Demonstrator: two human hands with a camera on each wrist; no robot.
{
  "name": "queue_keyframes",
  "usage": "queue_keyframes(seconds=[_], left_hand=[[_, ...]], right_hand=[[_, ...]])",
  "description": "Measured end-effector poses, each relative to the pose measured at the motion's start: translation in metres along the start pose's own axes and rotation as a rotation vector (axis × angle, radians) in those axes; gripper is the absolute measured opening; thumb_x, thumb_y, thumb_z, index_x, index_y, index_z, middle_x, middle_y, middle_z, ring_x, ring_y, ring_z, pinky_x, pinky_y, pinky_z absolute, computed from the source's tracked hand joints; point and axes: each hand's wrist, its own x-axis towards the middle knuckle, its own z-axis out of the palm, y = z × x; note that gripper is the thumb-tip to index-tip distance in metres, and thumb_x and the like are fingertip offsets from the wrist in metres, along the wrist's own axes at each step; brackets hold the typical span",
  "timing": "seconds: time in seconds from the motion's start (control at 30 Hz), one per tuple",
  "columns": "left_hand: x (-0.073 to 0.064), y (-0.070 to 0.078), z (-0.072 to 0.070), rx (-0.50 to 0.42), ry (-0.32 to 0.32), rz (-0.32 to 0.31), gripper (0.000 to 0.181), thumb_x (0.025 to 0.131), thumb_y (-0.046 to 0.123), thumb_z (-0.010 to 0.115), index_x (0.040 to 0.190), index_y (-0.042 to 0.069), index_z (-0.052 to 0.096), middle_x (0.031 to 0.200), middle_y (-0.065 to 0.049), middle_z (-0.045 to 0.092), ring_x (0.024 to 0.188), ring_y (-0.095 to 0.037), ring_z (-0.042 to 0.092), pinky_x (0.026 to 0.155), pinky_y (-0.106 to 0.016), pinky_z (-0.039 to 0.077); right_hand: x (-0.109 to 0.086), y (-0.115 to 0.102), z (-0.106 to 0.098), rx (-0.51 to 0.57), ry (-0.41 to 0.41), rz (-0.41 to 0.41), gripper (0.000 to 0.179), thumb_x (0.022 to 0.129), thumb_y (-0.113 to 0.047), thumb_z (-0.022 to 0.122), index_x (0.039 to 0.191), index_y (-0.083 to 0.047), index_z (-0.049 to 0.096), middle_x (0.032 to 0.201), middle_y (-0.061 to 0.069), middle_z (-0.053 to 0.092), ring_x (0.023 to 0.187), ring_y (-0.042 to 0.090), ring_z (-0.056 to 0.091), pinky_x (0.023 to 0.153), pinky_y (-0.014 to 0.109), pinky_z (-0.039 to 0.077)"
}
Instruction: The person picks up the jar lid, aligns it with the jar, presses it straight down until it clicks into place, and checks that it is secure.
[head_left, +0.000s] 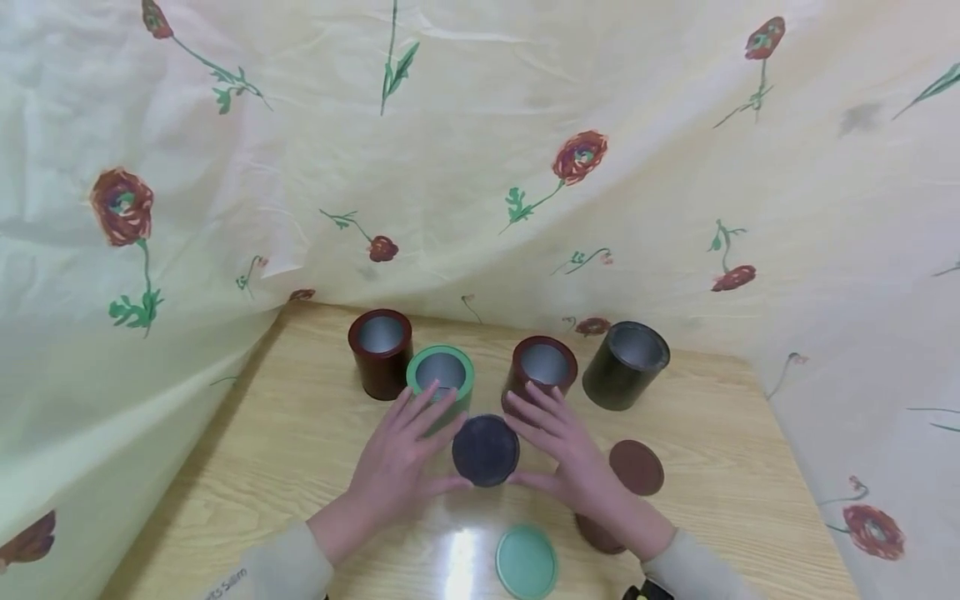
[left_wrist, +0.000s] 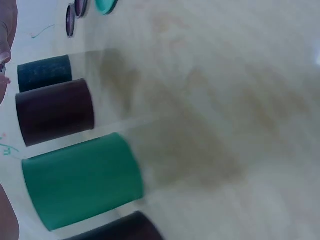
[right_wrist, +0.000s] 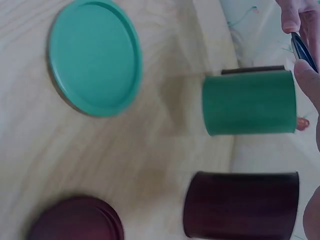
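Note:
Both hands hold a round, dark lid between them, raised over the table. The left hand grips its left edge with thumb and index finger, the other fingers spread. On the opposite edge, the right hand does likewise. In the right wrist view the lid appears edge-on between the thumbs. Just beyond the hands stands a green canister, partly covered by the left fingers. A dark red canister is behind the right fingers. The canisters are lidless, with grey insides.
Another dark red canister stands at the back left, a black canister at the back right. A green lid lies near the front. Two brown-red lids, one beside the right wrist and another partly under the forearm, rest on the wooden table.

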Motion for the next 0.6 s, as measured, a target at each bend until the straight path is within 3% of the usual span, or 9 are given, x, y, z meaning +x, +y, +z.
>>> queue_keyframes(seconds=[0.23, 0.33, 0.47, 0.6], left_hand=[[0.038, -0.008, -0.003, 0.012, -0.001, 0.068, 0.084, 0.07, 0.067, 0.091, 0.134, 0.014, 0.077, 0.153, -0.011, 0.062, 0.15, -0.034, 0.049, 0.121, -0.058, 0.04], [0.054, -0.011, -0.002, 0.016, -0.021, 0.087, 0.084, 0.072, 0.068, 0.091, 0.136, 0.016, 0.076, 0.154, -0.009, 0.061, 0.15, -0.032, 0.049, 0.124, -0.056, 0.038], [0.076, -0.012, 0.001, 0.008, -0.045, 0.112, 0.086, 0.073, 0.067, 0.09, 0.141, 0.017, 0.073, 0.156, -0.009, 0.059, 0.152, -0.031, 0.046, 0.127, -0.052, 0.033], [0.099, -0.013, 0.007, -0.012, -0.038, 0.149, 0.087, 0.074, 0.065, 0.091, 0.142, 0.016, 0.072, 0.158, -0.009, 0.057, 0.153, -0.031, 0.046, 0.129, -0.05, 0.029]], right_hand=[[0.005, 0.009, -0.022, -0.035, 0.031, 0.051, 0.089, 0.07, -0.026, 0.1, 0.148, -0.007, 0.064, 0.162, 0.015, 0.051, 0.158, 0.036, 0.034, 0.131, 0.059, 0.017], [0.007, 0.013, -0.032, -0.044, 0.069, 0.043, 0.083, 0.075, -0.031, 0.097, 0.147, -0.007, 0.065, 0.162, 0.015, 0.051, 0.158, 0.036, 0.035, 0.133, 0.054, 0.015], [0.011, 0.019, -0.047, -0.061, 0.126, 0.019, 0.071, 0.091, -0.049, 0.081, 0.145, -0.006, 0.066, 0.162, 0.017, 0.051, 0.157, 0.036, 0.036, 0.134, 0.05, 0.014], [0.013, 0.026, -0.06, -0.111, 0.167, 0.011, 0.073, 0.097, -0.059, 0.067, 0.144, -0.003, 0.067, 0.159, 0.022, 0.053, 0.158, 0.032, 0.036, 0.133, 0.051, 0.015]])
